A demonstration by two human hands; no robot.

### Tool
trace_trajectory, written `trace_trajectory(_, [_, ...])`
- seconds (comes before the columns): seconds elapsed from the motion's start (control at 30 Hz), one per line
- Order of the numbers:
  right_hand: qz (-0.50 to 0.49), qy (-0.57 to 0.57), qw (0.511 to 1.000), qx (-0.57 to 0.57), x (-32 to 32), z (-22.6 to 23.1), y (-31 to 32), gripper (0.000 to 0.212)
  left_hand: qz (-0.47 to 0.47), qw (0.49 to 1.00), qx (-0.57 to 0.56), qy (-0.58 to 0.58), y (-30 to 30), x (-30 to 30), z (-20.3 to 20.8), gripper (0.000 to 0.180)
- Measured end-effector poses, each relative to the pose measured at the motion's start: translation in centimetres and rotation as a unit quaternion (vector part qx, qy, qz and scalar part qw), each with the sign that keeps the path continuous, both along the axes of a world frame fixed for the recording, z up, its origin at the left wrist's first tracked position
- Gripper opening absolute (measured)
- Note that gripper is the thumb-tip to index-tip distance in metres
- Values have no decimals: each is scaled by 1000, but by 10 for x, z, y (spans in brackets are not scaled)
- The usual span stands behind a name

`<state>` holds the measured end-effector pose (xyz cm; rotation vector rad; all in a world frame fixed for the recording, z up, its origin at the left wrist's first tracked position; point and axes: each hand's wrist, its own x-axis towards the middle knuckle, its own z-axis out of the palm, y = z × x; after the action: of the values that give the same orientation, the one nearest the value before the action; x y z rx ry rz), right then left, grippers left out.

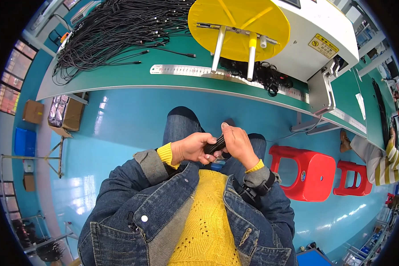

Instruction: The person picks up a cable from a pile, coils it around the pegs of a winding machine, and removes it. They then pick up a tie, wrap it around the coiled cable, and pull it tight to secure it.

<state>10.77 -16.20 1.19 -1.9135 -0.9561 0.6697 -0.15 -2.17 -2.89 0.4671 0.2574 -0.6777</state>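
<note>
Over my lap, both hands are closed around a dark bundle (214, 146) that looks like coiled black cable. My left hand (191, 147) grips its lower left end, thumb on top. My right hand (239, 142) wraps the other end, its thumb pointing up, and hides much of the bundle. Beyond my knees stands a winding machine (328, 26) with a yellow disc (204, 37) and white rods. A large heap of black cables (119, 31) lies on the green table (102, 79) at the far left.
A steel ruler (177, 69) runs along the table's near edge. Small black ties (271, 77) lie under the disc. Red stools (312, 175) stand at my right, where a co-worker's striped sleeve (390, 162) shows. Cardboard boxes (73, 114) sit at the left.
</note>
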Motion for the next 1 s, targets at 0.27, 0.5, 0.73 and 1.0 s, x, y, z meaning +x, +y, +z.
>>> trace_trajectory(0.27, [26, -109, 990, -83, 0, -2, 8, 45, 5, 998, 20, -53, 4, -2, 12, 45])
trace_trajectory(0.5, [64, 18, 997, -45, 6, 12, 19, 52, -34, 998, 11, -48, 12, 0, -5, 41])
trace_trajectory(0.73, [35, 234, 971, -25, 9, -1, 16, 54, 37, 985, -158, -57, 23, -17, 6, 25])
trace_trajectory(1.0, [92, -44, 990, -99, 16, -110, -45, 32, 76, 990, 109, 45, 36, -33, -5, 21])
